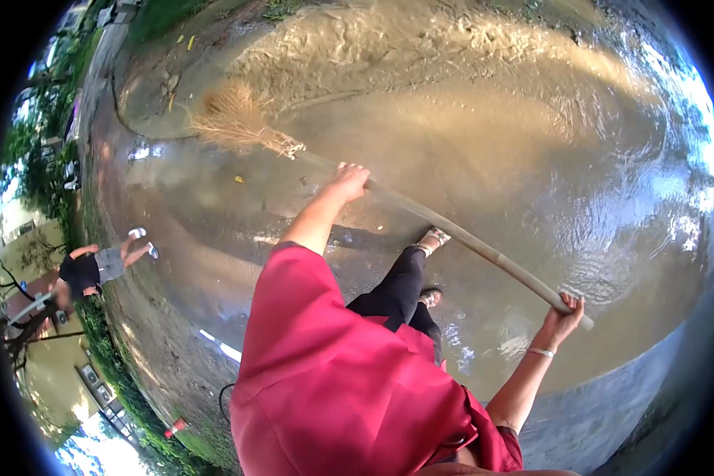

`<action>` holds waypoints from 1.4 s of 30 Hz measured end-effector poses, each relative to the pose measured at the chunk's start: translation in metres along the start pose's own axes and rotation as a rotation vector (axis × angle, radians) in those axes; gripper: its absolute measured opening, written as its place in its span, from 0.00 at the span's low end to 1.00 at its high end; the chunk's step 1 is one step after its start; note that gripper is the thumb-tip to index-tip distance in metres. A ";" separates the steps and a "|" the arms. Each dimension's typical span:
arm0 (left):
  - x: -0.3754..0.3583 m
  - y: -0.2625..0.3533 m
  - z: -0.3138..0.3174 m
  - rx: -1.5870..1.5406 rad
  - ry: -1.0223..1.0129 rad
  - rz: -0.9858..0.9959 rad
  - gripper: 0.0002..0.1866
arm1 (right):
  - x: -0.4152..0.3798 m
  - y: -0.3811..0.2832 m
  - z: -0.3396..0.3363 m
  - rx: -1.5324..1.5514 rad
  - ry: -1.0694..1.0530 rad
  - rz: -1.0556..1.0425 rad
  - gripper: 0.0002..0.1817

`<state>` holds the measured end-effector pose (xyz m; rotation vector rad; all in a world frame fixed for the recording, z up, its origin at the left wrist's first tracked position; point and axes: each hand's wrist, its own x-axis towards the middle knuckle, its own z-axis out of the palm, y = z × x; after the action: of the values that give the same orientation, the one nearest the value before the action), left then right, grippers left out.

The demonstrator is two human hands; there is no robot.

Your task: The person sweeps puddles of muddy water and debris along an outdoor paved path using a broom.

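Observation:
A twig broom (234,119) with a long bamboo handle stretches diagonally across the head view. Its tan bristles fan out at upper left, over or on the wet, muddy ground; contact is hard to make out. My left hand (349,181) is closed round the handle, a short way behind the bound neck of the bristles. Near the handle's far end, at lower right, my right hand (562,321) is wrapped round it, with a bracelet on the wrist. Below the handle show my feet (432,238) in sandals, standing in shallow muddy water.
Brown water (484,151) covers much of the ground, with a ridge of ripples at the top. Another person (95,266) in a dark top and grey shorts is at far left, near a hedge (107,357) and a building. A red object (176,427) lies at lower left.

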<state>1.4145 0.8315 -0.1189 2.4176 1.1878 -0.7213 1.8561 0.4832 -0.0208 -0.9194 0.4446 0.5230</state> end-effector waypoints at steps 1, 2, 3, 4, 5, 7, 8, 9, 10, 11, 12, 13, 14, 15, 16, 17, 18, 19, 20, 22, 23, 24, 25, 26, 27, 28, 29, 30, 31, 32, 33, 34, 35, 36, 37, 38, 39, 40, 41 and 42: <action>-0.005 0.008 -0.011 0.021 -0.007 0.047 0.10 | -0.003 -0.010 -0.010 -0.008 -0.001 -0.001 0.13; -0.011 0.024 -0.025 0.042 -0.009 0.092 0.10 | -0.012 -0.027 -0.016 0.004 -0.022 -0.009 0.14; -0.016 0.027 -0.036 0.008 0.004 0.155 0.10 | -0.021 -0.039 -0.024 0.006 0.002 -0.019 0.16; -0.022 0.033 -0.043 -0.025 0.013 0.217 0.09 | -0.035 -0.054 -0.026 -0.003 0.005 -0.049 0.17; -0.033 0.073 -0.052 -0.042 0.076 0.308 0.09 | -0.038 -0.099 -0.048 0.020 0.005 -0.120 0.17; -0.051 0.142 -0.055 -0.125 0.216 0.494 0.10 | -0.064 -0.176 -0.108 0.058 -0.013 -0.282 0.12; -0.056 0.164 -0.059 -0.171 0.280 0.605 0.09 | -0.091 -0.200 -0.122 -0.022 0.041 -0.457 0.07; -0.069 0.203 -0.064 -0.176 0.320 0.701 0.09 | -0.120 -0.249 -0.150 -0.078 0.079 -0.481 0.16; -0.077 0.235 -0.068 -0.178 0.360 0.805 0.08 | -0.150 -0.282 -0.178 0.072 0.005 -0.508 0.16; -0.088 0.268 -0.073 -0.169 0.387 0.884 0.08 | -0.179 -0.311 -0.214 0.168 -0.069 -0.622 0.15; -0.098 0.300 -0.076 -0.165 0.413 0.979 0.07 | -0.222 -0.331 -0.235 0.146 -0.101 -0.695 0.14; -0.106 0.330 -0.076 -0.165 0.405 1.053 0.07 | -0.262 -0.346 -0.253 0.104 0.049 -0.827 0.14; -0.116 0.361 -0.073 -0.182 0.459 1.122 0.07 | -0.309 -0.357 -0.269 0.061 0.214 -0.959 0.14; -0.125 0.392 -0.071 -0.202 0.512 1.191 0.07 | -0.353 -0.366 -0.291 0.081 0.282 -1.045 0.13; -0.134 0.421 -0.070 -0.210 0.496 1.273 0.07 | -0.400 -0.370 -0.315 0.095 0.230 -1.058 0.15; -0.143 0.446 -0.072 -0.203 0.524 1.346 0.06 | -0.444 -0.364 -0.321 0.113 0.228 -1.073 0.16; -0.150 0.471 -0.072 -0.197 0.552 1.410 0.06 | -0.484 -0.355 -0.322 0.129 0.221 -1.082 0.18; -0.154 0.497 -0.070 -0.211 0.545 1.485 0.06 | -0.520 -0.348 -0.333 0.113 0.268 -1.099 0.20; -0.161 0.521 -0.075 -0.167 0.536 1.536 0.06 | -0.540 -0.337 -0.333 0.127 0.294 -1.133 0.20; -0.155 0.575 -0.065 -0.174 0.516 1.594 0.05 | -0.560 -0.312 -0.307 0.081 0.310 -1.222 0.20; -0.147 0.600 -0.058 -0.136 0.494 1.587 0.05 | -0.564 -0.294 -0.288 0.058 0.323 -1.264 0.20; -0.141 0.621 -0.057 -0.103 0.471 1.577 0.06 | -0.564 -0.278 -0.266 0.029 0.337 -1.303 0.20; -0.130 0.638 -0.060 0.019 0.364 1.532 0.06 | -0.554 -0.261 -0.238 -0.001 0.348 -1.341 0.20; -0.107 0.662 -0.047 0.036 0.319 1.503 0.10 | -0.541 -0.246 -0.210 -0.033 0.356 -1.375 0.20; -0.091 0.671 -0.045 0.067 0.245 1.474 0.11 | -0.517 -0.232 -0.178 0.007 0.389 -1.368 0.20; -0.075 0.678 -0.046 0.097 0.178 1.442 0.12 | -0.490 -0.219 -0.148 0.104 0.460 -1.371 0.19; -0.058 0.679 -0.043 0.092 0.178 1.460 0.12 | -0.474 -0.213 -0.147 0.086 0.524 -1.361 0.19; -0.044 0.675 -0.033 0.112 0.125 1.430 0.12 | -0.458 -0.212 -0.156 0.066 0.588 -1.343 0.19; -0.026 0.663 -0.022 0.129 0.065 1.393 0.13 | -0.442 -0.216 -0.160 0.057 0.562 -1.292 0.19; -0.007 0.640 -0.007 0.092 0.082 1.370 0.12 | -0.423 -0.222 -0.163 0.045 0.536 -1.228 0.19; 0.008 0.608 0.008 -0.087 0.131 1.320 0.10 | -0.403 -0.231 -0.167 0.000 0.414 -1.160 0.19; 0.017 0.578 0.014 -0.093 0.113 1.285 0.10 | -0.384 -0.242 -0.167 -0.028 0.419 -1.130 0.19; 0.025 0.552 0.012 -0.242 0.159 1.246 0.09 | -0.367 -0.255 -0.162 -0.048 0.385 -1.093 0.19; 0.026 0.525 0.013 -0.391 0.201 1.203 0.09 | -0.357 -0.270 -0.153 -0.072 0.357 -1.054 0.19; 0.020 0.503 0.013 -0.431 0.240 1.164 0.09 | -0.350 -0.290 -0.156 -0.053 0.220 -0.963 0.19; 0.017 0.481 0.006 -0.469 0.294 1.127 0.09 | -0.338 -0.308 -0.158 -0.027 0.076 -0.874 0.19; 0.009 0.459 -0.004 -0.481 0.315 1.074 0.09 | -0.323 -0.322 -0.150 -0.034 0.024 -0.812 0.19; 0.004 0.436 -0.015 -0.493 0.338 1.019 0.09 | -0.303 -0.332 -0.136 -0.075 0.065 -0.820 0.18; 0.001 0.413 -0.024 -0.519 0.338 0.965 0.09 | -0.282 -0.348 -0.127 -0.055 -0.004 -0.694 0.18; -0.001 0.389 -0.028 -0.522 0.352 0.900 0.09 | -0.260 -0.353 -0.105 -0.035 -0.068 -0.566 0.18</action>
<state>1.7352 0.6175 -0.0624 2.2924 0.2161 0.2652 1.8474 0.1583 0.2920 -1.0072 0.1003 0.0436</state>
